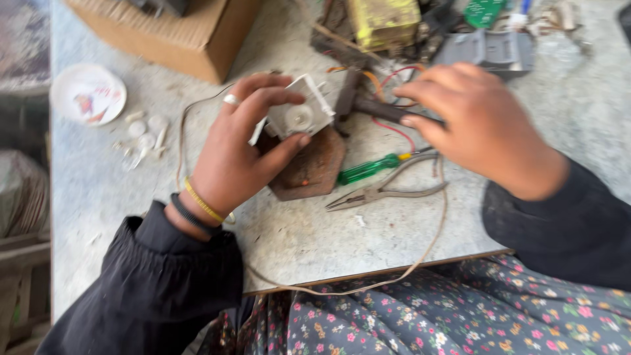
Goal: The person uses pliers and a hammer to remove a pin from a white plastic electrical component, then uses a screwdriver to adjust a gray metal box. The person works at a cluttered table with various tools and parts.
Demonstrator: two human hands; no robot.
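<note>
My left hand (240, 148), with a ring and wrist bands, grips a small white square part with a round centre (300, 113) and holds it over a rusty brown metal block (315, 167). My right hand (476, 125) closes around the dark handle of a small hammer (368, 105), whose head sits just right of the white part. Red and orange wires (391, 75) run behind the hammer. Both sleeves are black.
A green-handled screwdriver (368, 169) and long-nose pliers (384, 192) lie beside the block. A cardboard box (177, 33) stands at the back left, near a white dish (87, 94) and small white bits. A yellow device (383, 21) and grey parts clutter the back. A thin cord (368, 286) loops over the table's front edge.
</note>
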